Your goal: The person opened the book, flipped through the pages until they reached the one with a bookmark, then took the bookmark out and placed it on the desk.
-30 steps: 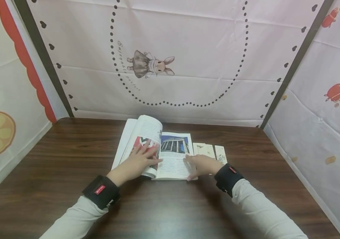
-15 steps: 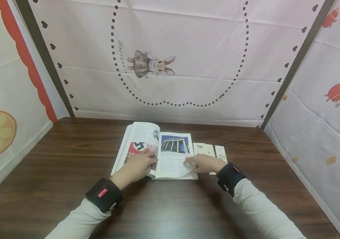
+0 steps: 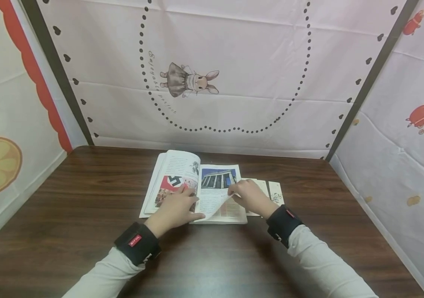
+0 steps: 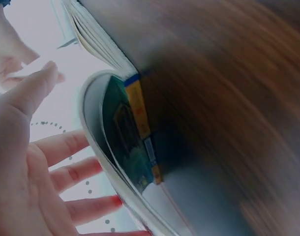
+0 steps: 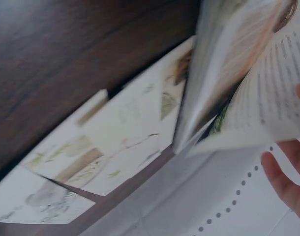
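Observation:
An open book (image 3: pixel 177 159) lies on the table, a building photo at the top of its right-hand page. My left hand (image 3: pixel 174 210) rests on the left-hand pages with spread fingers, its thumb reaching toward the gutter. My right hand (image 3: pixel 251 196) pinches the lower outer corner of the right-hand page (image 3: pixel 211 201). That corner is lifted and folded up leftward, baring part of the page beneath. In the left wrist view the left pages curve up under my fingers, above a yellow and blue spine (image 4: pixel 136 103). The right wrist view shows the raised page (image 5: pixel 263 103) and two fingertips.
Several pale illustrated cards (image 3: pixel 276 191) lie just right of the book, partly behind my right hand. The dark wooden table (image 3: pixel 204 265) extends around it. A printed white cloth (image 3: pixel 253 82) hangs behind, with more cloth on both sides.
My left hand has slid over the left pages, which now lie flatter. My right hand has moved from the right-hand page's lower edge upward, lifting and folding its corner.

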The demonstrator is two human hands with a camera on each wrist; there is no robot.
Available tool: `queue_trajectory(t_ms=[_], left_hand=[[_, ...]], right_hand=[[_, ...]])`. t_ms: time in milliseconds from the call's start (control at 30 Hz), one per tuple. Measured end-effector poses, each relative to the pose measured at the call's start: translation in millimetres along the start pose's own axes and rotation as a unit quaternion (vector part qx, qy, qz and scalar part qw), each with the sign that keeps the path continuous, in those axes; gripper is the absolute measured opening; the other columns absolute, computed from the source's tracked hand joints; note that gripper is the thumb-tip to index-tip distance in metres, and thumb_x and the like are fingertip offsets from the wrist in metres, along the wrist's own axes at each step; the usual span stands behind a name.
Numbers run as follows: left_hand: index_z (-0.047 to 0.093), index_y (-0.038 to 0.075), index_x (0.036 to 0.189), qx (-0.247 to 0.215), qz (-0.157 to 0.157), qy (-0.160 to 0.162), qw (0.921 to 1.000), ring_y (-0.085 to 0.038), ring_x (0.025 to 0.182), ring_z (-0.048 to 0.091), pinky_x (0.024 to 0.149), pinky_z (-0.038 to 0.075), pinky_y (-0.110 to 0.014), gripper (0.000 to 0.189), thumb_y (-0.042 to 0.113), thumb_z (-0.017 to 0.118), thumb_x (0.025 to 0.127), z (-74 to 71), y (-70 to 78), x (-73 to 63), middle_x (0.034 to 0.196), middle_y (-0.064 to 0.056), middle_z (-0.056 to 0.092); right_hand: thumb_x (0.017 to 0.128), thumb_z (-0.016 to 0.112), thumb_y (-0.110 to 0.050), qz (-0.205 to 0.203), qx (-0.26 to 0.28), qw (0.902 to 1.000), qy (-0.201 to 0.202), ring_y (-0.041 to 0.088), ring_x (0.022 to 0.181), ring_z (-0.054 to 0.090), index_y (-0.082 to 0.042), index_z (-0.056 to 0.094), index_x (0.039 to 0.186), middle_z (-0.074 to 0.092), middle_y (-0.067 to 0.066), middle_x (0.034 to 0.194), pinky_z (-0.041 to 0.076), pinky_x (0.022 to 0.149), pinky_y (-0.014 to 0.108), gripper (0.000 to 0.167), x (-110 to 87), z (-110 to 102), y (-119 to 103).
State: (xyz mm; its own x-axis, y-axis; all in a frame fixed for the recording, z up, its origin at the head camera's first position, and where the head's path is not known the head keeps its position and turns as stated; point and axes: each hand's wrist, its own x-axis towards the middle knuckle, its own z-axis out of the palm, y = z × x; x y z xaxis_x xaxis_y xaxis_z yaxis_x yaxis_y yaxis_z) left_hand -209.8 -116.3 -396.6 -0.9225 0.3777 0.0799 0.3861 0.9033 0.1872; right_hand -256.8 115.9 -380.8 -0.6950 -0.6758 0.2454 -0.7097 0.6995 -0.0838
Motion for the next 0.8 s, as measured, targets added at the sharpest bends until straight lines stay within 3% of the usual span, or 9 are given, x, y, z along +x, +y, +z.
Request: queue_trajectory(t_ms=[233, 367, 433, 500, 600, 700, 800], left_hand=[[0.069, 0.008, 0.108, 0.013, -0.012, 0.022, 0.9996, -0.047, 0.119, 0.049, 0.087, 0.040, -0.068, 0.063, 0.060, 0.070, 0.072, 1.9, 9.3, 6.5, 0.112, -0.014, 0.062], [0.069, 0.006, 0.098, 0.038, -0.026, 0.046, 0.9979, -0.043, 0.108, 0.055, 0.082, 0.044, -0.065, 0.048, 0.047, 0.074, 0.073, 3.5, 15.5, 11.1, 0.100, -0.013, 0.064], [0.070, 0.006, 0.093, 0.033, -0.035, 0.060, 0.9971, -0.039, 0.101, 0.058, 0.078, 0.047, -0.060, 0.036, 0.037, 0.074, 0.075, 3.1, 18.0, 12.4, 0.093, -0.012, 0.065], [0.068, 0.005, 0.083, 0.013, -0.042, 0.071, 0.9965, -0.030, 0.082, 0.060, 0.066, 0.049, -0.047, 0.026, 0.030, 0.072, 0.078, 1.1, 18.2, 12.8, 0.077, -0.008, 0.063], [0.061, 0.006, 0.066, -0.044, -0.056, 0.082, 0.9941, -0.019, 0.056, 0.052, 0.049, 0.038, -0.030, 0.030, 0.028, 0.065, 0.086, -2.3, 15.7, 11.2, 0.056, -0.002, 0.053], [0.055, 0.005, 0.062, -0.149, -0.095, 0.090, 0.9801, -0.011, 0.042, 0.040, 0.042, 0.026, -0.023, 0.035, 0.026, 0.062, 0.089, -5.1, 9.4, 9.1, 0.049, 0.001, 0.043], [0.064, -0.002, 0.078, -0.261, -0.151, 0.128, 0.9447, -0.011, 0.045, 0.049, 0.041, 0.035, -0.022, 0.027, 0.023, 0.062, 0.088, -9.9, 0.9, 8.2, 0.057, -0.007, 0.057]], right_hand=[[0.076, 0.072, 0.001, -0.057, 0.023, 0.9892, 0.133, 0.025, 0.100, 0.065, -0.009, 0.070, 0.090, 0.072, 0.006, 0.101, 0.049, 0.089, 0.044, 0.018, 8.8, -7, -9], [0.075, 0.073, 0.001, -0.068, 0.031, 0.9819, 0.174, 0.030, 0.112, 0.059, -0.009, 0.069, 0.090, 0.068, 0.011, 0.113, 0.046, 0.095, 0.046, 0.019, 12.6, -9, -17], [0.076, 0.074, 0.000, -0.060, 0.036, 0.9798, 0.187, 0.031, 0.117, 0.057, -0.008, 0.068, 0.096, 0.066, 0.011, 0.118, 0.044, 0.097, 0.047, 0.023, 14.2, -9, -20], [0.077, 0.074, -0.003, -0.046, 0.038, 0.9783, 0.198, 0.030, 0.122, 0.053, -0.006, 0.064, 0.111, 0.062, 0.012, 0.125, 0.043, 0.100, 0.047, 0.035, 14.9, -9, -21], [0.080, 0.072, -0.008, -0.016, 0.044, 0.9790, 0.198, 0.031, 0.129, 0.047, -0.003, 0.048, 0.133, 0.053, 0.013, 0.135, 0.041, 0.103, 0.049, 0.058, 13.5, -8, -18], [0.083, 0.071, -0.012, 0.012, 0.048, 0.9858, 0.160, 0.033, 0.131, 0.044, -0.003, 0.039, 0.139, 0.048, 0.015, 0.140, 0.040, 0.103, 0.051, 0.066, 9.1, -6, -15], [0.084, 0.070, -0.017, 0.034, 0.053, 0.9935, 0.095, 0.034, 0.129, 0.047, -0.002, 0.042, 0.138, 0.050, 0.017, 0.137, 0.041, 0.103, 0.050, 0.062, 4.3, -3, -12]])
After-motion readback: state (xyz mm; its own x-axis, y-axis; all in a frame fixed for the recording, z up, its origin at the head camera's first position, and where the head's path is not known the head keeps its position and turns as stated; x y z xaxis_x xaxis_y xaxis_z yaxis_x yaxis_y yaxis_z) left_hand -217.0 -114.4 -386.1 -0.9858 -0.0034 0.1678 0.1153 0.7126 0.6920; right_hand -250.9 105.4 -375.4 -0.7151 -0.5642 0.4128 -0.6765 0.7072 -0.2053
